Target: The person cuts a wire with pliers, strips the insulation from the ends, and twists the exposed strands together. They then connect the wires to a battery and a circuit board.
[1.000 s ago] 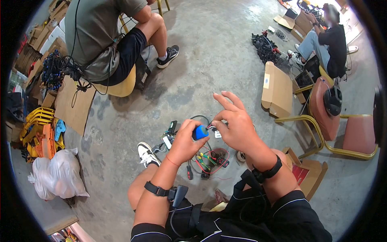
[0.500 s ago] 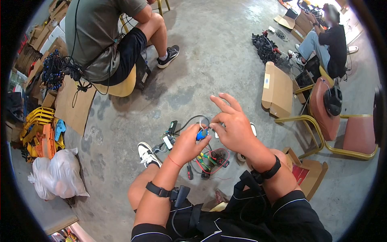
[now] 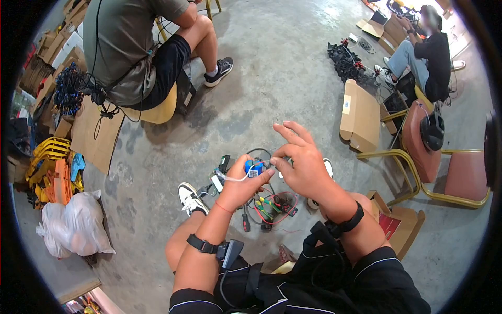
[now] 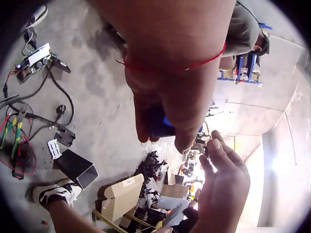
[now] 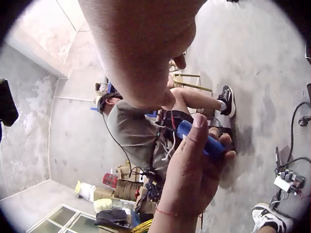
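A blue cylinder [image 3: 253, 168] with a pale label and wires at its end lies in the left hand [image 3: 241, 184], whose fingers and thumb curl round it. The right hand [image 3: 304, 166] has thumb and index finger together at a thin red wire [image 3: 263, 162] from the cylinder, its other fingers raised. A white cable [image 3: 235, 179] trails over the left hand. In the right wrist view the cylinder [image 5: 209, 143] points toward the right hand [image 5: 146, 73]. The left wrist view shows only part of the cylinder [image 4: 163, 128] under the left hand [image 4: 170, 97], apart from the right hand [image 4: 224, 189].
On the floor below lie green-and-yellow-handled pliers [image 4: 14, 128], a screwdriver [image 3: 246, 223], a circuit board [image 4: 36, 60], a black rectangular tube [image 4: 77, 168] and loose cables. An open cardboard box [image 3: 360, 115] and chairs [image 3: 465, 175] stand right. Two seated people are further off.
The left hand has turned the blue cylinder, so its label and wire end now show and the white cable falls leftward over the hand. The right hand has come slightly left and stays near the wires.
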### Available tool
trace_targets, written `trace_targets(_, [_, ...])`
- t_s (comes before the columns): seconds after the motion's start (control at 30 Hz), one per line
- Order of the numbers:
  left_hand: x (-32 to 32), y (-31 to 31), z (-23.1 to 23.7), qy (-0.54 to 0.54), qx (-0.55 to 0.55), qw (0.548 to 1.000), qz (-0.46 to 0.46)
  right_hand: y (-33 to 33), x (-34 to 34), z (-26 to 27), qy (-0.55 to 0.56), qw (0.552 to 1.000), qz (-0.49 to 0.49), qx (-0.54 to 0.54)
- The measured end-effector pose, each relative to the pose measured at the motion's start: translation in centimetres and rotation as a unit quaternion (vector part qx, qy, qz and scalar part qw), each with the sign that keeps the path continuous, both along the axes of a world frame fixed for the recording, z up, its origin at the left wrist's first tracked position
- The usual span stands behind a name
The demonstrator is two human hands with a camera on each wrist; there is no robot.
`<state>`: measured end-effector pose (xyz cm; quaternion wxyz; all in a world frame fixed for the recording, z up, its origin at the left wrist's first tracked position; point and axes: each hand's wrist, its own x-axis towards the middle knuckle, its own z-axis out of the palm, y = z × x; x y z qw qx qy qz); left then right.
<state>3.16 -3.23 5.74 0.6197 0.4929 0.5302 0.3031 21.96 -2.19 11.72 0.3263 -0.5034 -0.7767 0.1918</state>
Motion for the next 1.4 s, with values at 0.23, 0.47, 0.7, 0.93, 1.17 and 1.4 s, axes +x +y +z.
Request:
trace_targets(0.23, [0.1,-0.1,0.6,-0.077,-0.002,0.996,0.041,0.1,0.2,-0.9,0.054,0.994,0.003,-0.095])
trace_targets(0.47, [-0.2,-0.1,-0.7,-0.038,0.047,0.997,0.042,0.5,0.5,-1.0,0.145,0.963,-0.041,-0.222])
trace_targets(0.7, [-0.3,-0.4,-1.3,0.193,0.231,0.953,0.022,0.7,0.0,-0.5,0.032,0.999,0.043,0.006])
trace_targets(0.93, [-0.2,-0.5,-1.7,0.207,0.24,0.947,0.047,0.4,-0.5,-0.4,-0.018,0.997,0.068,0.036])
trace_targets(1.17, [-0.8,-0.2,-1.1,0.23,0.271,0.934,0.031,0.4,-0.6,-0.6,-0.018,0.998,0.044,0.044])
trace_targets(1.4, [-0.3,-0.4,-0.7,0.121,0.211,0.968,0.064,0.6,-0.1,-1.0,0.037,0.999,0.011,-0.033])
